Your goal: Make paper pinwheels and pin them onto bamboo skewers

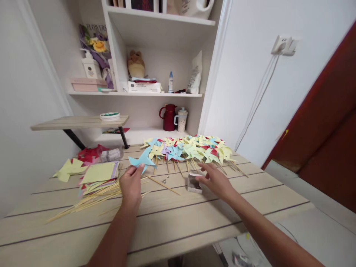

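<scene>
A light-blue paper pinwheel (pixel 142 160) is pinched between the thumb and fingers of my left hand (pixel 131 183), held up above the table. My right hand (pixel 215 179) is over the right side of a small open box (pixel 194 187), thumb and fingers apart; nothing shows in them. What the box contains is too dark to make out. Between the hands, one wooden stick (pixel 164 185) lies on the table beside several tiny silvery pieces (pixel 164 181). Behind them lies a wide pile of finished pinwheels on sticks (pixel 191 150) in yellow, green, blue, red and purple.
To the left are a stack of coloured paper squares (pixel 98 172), loose sticks (pixel 86 202), a yellow folded paper piece (pixel 69 169) and a clear container (pixel 111 154). A small raised stand (pixel 80 122) is behind them. A red jug (pixel 169 118) and a cup (pixel 182 120) stand at the back.
</scene>
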Action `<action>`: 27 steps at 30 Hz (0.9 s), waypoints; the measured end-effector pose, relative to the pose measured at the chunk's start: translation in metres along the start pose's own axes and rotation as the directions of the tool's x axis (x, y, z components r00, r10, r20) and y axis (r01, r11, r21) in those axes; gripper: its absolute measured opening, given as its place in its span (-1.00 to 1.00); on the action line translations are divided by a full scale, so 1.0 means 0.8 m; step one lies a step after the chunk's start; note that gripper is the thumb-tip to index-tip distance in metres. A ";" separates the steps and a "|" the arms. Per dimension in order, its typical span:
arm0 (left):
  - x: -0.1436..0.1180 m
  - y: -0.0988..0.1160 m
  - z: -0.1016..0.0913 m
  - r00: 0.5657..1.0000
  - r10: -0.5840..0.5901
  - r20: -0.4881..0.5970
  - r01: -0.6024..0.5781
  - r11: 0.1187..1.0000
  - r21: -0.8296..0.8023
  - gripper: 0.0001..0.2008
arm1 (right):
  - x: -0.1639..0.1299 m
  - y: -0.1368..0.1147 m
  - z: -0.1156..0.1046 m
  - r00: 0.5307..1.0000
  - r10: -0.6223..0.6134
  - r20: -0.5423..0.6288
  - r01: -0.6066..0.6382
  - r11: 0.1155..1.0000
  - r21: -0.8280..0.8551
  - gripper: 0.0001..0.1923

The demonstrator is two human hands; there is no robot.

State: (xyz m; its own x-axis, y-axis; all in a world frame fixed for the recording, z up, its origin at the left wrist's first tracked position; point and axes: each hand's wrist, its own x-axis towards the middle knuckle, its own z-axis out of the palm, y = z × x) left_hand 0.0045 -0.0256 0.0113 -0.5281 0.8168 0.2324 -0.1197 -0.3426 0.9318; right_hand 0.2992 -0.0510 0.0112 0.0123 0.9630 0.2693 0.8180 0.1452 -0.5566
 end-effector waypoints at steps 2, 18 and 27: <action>0.000 0.002 0.001 0.995 0.095 0.009 -0.095 0.992 0.078 -0.81 | 0.012 0.002 0.006 0.997 0.030 0.077 -0.028 0.999 -0.018 -0.76; 0.010 -0.004 -0.005 0.994 0.112 -0.018 -0.109 0.985 0.135 -0.81 | 0.070 0.049 -0.056 0.984 0.123 0.126 -0.156 0.942 0.298 -0.59; 0.013 -0.004 -0.006 0.989 0.146 0.007 -0.144 0.964 0.223 -0.76 | 0.054 0.079 -0.059 0.959 0.088 0.268 -0.173 0.934 0.313 -0.59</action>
State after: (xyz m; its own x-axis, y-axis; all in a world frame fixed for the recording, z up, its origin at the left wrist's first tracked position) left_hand -0.0044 -0.0185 0.0093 -0.5336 0.7614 0.3682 0.1483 -0.3444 0.9270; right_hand 0.3788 -0.0110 0.0250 -0.0702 0.9975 -0.0013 0.5815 0.0399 -0.8126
